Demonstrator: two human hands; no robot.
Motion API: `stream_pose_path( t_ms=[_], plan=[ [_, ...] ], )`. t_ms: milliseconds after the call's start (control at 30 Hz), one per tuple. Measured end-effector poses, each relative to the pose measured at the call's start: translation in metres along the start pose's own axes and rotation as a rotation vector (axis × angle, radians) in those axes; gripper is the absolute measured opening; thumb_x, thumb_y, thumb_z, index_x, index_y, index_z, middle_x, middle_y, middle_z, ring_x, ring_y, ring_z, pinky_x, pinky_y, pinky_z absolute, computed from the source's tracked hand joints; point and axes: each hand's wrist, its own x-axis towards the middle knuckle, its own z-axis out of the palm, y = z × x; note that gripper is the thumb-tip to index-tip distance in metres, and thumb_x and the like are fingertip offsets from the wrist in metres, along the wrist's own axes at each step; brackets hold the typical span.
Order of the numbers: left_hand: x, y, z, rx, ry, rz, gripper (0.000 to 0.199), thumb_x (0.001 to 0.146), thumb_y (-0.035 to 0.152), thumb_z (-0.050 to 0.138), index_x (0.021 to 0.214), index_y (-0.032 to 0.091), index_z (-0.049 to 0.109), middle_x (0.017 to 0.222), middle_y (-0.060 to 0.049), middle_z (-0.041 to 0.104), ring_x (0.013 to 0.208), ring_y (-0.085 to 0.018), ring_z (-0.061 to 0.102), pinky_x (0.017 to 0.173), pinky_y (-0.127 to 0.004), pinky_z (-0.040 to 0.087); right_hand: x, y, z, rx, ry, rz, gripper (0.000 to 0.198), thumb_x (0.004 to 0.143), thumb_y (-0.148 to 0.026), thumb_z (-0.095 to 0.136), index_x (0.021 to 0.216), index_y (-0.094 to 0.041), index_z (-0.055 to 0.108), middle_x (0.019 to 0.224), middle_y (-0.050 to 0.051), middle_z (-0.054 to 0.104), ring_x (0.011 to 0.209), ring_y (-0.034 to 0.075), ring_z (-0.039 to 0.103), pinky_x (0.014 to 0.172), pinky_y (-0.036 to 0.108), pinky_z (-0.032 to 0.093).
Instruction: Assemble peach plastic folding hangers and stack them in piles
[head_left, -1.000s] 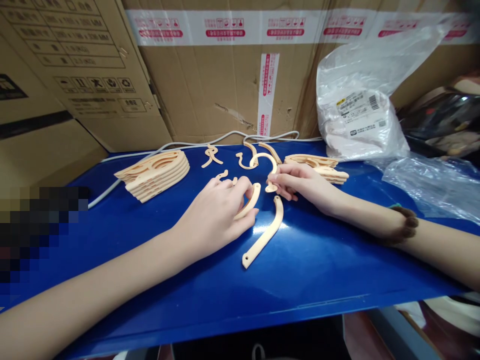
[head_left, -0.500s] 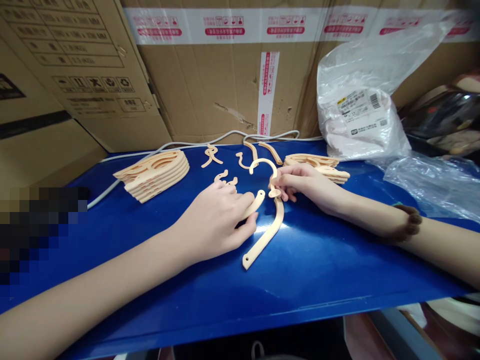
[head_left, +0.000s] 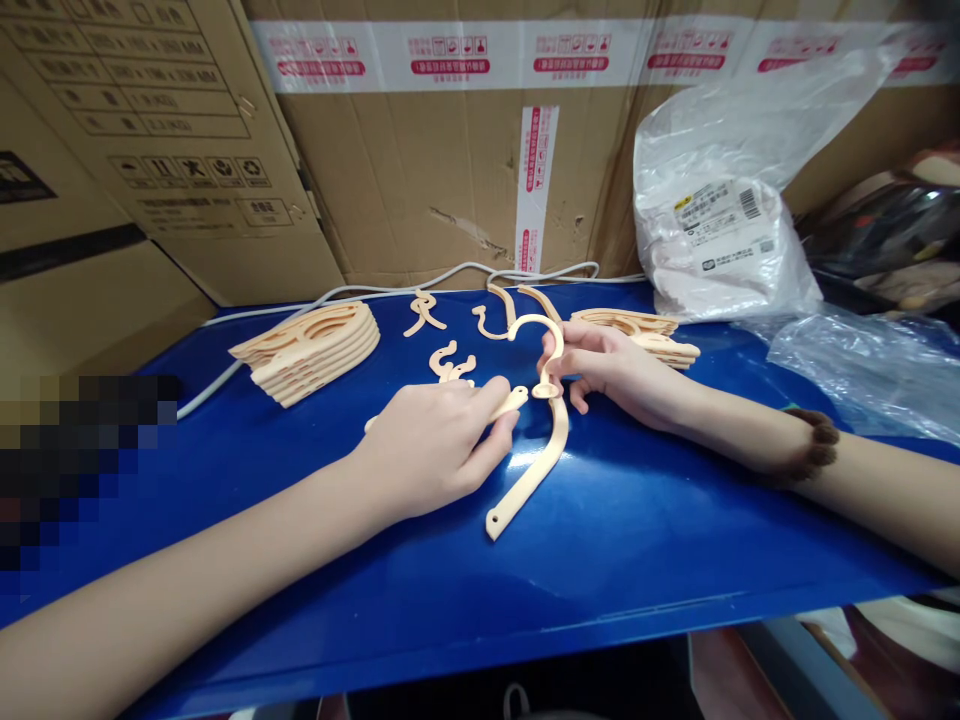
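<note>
Between the thumb and fingers of my left hand (head_left: 442,435) is a cream plastic hanger arm (head_left: 513,402), its holed end pointing right and its other end showing past my knuckles. My right hand (head_left: 611,365) pinches a cream hanger hook (head_left: 541,322) near its round base, with the curve upward. Just under that base lies a second hanger arm (head_left: 529,475), running toward the front edge; whether it is joined to the hook I cannot tell. The holed end in my left hand is close to the hook's base, slightly apart.
Stacked hanger parts (head_left: 315,350) lie at left, and another stack (head_left: 630,330) is behind my right hand. Loose hooks (head_left: 424,312) and curved arms (head_left: 540,300) lie at the back. Cardboard boxes (head_left: 450,170), a grey cable (head_left: 330,292) and a plastic bag (head_left: 720,220) border the blue table (head_left: 420,610).
The arm in my left hand has turned from tilted up to flatter, its far end now visible. My right hand has shifted the hook slightly, and its fingers have spread a little.
</note>
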Motion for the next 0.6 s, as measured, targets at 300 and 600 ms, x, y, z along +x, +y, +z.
stream_pose_path(
  t_ms=[300,600],
  plan=[
    [0.0023,-0.0035,0.0007,-0.011,0.044,0.022,0.025,0.097,0.031,0.030,0.078,0.021,0.043,0.072,-0.001,0.060,0.067,-0.018,0.057,0.058,-0.030,0.036,0.0019,-0.0004,-0.0009,0.071,0.035,0.021,0.031,0.073,-0.018,0.071,0.096,-0.021,0.049,0.075,-0.003,0.066,0.061,0.009,0.060,0.047,0.016,0.046],
    [0.0009,-0.0036,0.0014,-0.039,0.027,0.032,0.024,0.099,0.033,0.030,0.088,0.021,0.047,0.081,-0.003,0.063,0.076,-0.021,0.061,0.061,-0.031,0.039,0.0002,-0.0014,-0.0062,0.145,-0.036,0.038,0.023,0.074,-0.019,0.073,0.084,-0.020,0.052,0.079,-0.002,0.068,0.065,0.009,0.062,0.049,0.017,0.048]
  ],
)
